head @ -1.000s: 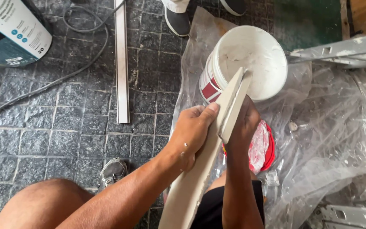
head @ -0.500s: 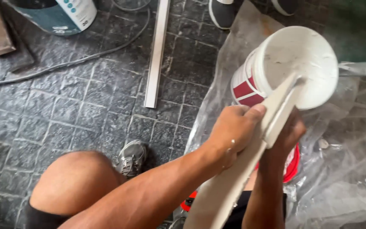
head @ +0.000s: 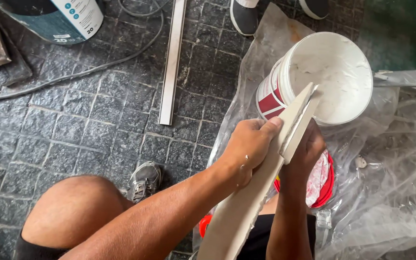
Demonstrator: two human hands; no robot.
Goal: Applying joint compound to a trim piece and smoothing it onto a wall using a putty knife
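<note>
Below, hands (head: 275,144) gripping pale board (head: 246,202), red-banded white bucket (head: 314,82)

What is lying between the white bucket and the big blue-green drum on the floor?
In the head view, a long pale strip lies on the dark stone floor between the white bucket and the drum.

Bare arms, black shorts (head: 261,238), a grey sneaker (head: 144,180), plaster specks on the left hand (head: 249,144).

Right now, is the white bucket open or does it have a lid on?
Open. The white bucket shows its white paste inside, and no lid sits on its rim.
</note>
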